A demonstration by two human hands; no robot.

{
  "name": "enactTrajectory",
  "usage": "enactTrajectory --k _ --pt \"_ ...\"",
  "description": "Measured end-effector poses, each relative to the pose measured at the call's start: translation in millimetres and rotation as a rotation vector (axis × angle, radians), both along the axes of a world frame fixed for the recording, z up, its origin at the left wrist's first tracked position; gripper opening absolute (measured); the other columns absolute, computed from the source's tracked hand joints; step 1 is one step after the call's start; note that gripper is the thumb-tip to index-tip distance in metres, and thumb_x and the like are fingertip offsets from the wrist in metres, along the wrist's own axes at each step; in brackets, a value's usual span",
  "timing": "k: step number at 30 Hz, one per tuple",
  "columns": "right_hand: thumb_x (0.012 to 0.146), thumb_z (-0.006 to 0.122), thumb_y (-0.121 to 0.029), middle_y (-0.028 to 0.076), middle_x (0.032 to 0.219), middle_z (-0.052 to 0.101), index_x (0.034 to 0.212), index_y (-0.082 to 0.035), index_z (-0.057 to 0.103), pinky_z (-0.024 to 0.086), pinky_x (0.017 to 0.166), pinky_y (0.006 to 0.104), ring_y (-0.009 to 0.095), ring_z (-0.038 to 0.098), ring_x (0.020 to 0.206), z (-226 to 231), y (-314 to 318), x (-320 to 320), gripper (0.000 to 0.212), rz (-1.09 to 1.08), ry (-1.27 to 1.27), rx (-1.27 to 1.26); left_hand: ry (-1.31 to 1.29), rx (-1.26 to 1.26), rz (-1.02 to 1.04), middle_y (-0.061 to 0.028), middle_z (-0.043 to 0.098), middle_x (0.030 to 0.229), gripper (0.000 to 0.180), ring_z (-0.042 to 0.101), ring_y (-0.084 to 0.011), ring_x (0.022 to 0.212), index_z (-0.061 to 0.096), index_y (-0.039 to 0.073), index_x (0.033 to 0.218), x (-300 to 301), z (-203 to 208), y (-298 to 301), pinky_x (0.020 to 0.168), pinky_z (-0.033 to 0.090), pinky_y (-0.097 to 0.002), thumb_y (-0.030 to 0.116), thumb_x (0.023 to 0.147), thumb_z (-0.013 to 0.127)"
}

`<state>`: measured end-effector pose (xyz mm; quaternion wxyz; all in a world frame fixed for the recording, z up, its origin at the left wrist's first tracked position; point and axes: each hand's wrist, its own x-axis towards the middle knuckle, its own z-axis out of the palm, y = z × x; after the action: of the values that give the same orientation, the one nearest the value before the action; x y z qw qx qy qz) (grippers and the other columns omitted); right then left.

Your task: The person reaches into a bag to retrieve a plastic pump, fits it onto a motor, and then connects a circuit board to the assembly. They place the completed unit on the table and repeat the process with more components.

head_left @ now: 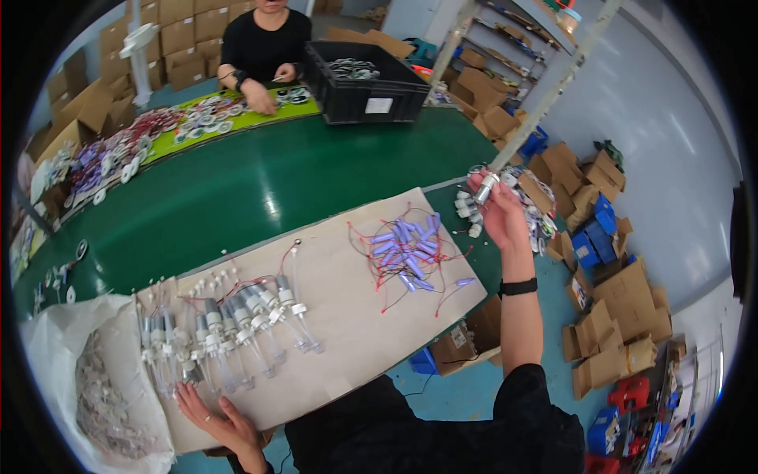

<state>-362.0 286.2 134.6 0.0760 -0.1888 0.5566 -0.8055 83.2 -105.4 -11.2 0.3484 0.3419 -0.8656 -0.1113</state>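
Raised at the right end of the board, my right hand (505, 217) grips a small silver motor (487, 188) with a white end between thumb and fingers. More motors with white ends (472, 212) lie in a loose cluster just behind that hand. My left hand (215, 420) rests with its fingers spread at the board's near left edge, holding nothing. Close beyond its fingertips is a row of motor assemblies (241, 312) with white fittings, clear tubes and red wires. Purple cylindrical batteries (410, 251) with red and black leads are heaped on the board's right half.
A beige board (347, 316) covers the near table. At left stands a white sack (47, 340) of clear plastic parts. Across the green belt (292, 174), a person (264, 47) handles small round parts beside a black crate (367, 99). Cardboard boxes (624, 316) crowd the right-hand floor.
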Motion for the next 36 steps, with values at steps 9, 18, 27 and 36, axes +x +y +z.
enactTrajectory --k 9,18,27,36 --pt "0.101 0.053 -0.021 0.013 0.129 0.059 0.136 0.001 0.047 0.044 0.092 0.0393 0.023 0.059 0.113 -23 -195 68 0.042 0.679 -0.290 -0.535 0.098 0.097 -0.037 -0.0214 0.041 0.150 0.050 0.031 -0.0401 0.143 0.041 -0.003 0.143 -1 9 5 0.118 0.019 -0.0507 0.010 0.096 0.052" --pt "0.105 0.045 -0.020 0.013 0.131 0.059 0.128 -0.001 0.051 0.042 0.109 0.0486 0.024 0.062 0.113 -68 -293 111 0.031 0.638 -0.581 -0.558 0.130 0.038 -0.028 -0.0238 0.045 0.146 0.054 0.037 -0.0437 0.139 0.044 -0.003 0.140 5 6 1 0.116 0.022 -0.0552 0.008 0.089 0.059" --pt "0.105 0.044 -0.023 0.015 0.119 0.063 0.133 -0.001 0.050 0.052 0.097 0.0439 0.025 0.066 0.098 -108 -276 94 0.036 0.682 -0.474 -0.432 0.228 0.141 -0.059 -0.0153 0.061 0.132 0.039 0.055 -0.0346 0.126 0.062 0.007 0.125 35 38 -26 0.107 0.042 -0.0441 0.003 0.086 0.066" --pt "0.106 0.044 -0.022 0.015 0.120 0.063 0.137 0.002 0.047 0.048 0.065 0.0271 0.014 0.055 0.070 -97 -280 106 0.040 0.472 -0.435 -0.350 -0.094 -0.175 0.560 -0.0223 0.067 0.115 0.028 0.066 -0.0346 0.103 0.065 -0.001 0.116 122 89 -165 0.085 0.051 -0.0428 0.009 0.091 0.060"
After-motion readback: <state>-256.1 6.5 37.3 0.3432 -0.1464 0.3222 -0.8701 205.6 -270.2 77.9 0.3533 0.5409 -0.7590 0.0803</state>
